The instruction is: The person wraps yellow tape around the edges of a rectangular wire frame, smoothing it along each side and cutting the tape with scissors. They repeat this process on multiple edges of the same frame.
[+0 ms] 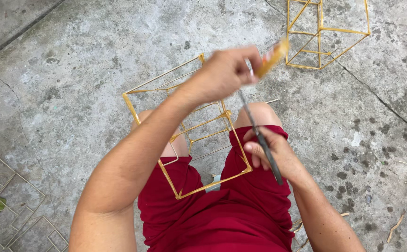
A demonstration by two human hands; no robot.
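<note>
Left hand (224, 73) pinches a blurred yellow strip (272, 57); right hand (271, 151) grips a thin dark rod (259, 135) above the yellow-wrapped wire cube frame (184, 133).

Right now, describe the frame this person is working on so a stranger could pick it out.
Find the red shorts. The frame rests across the knees above them, an open box of thin yellow rods. Unlike the second frame on the concrete floor, it is off the ground.
</note>
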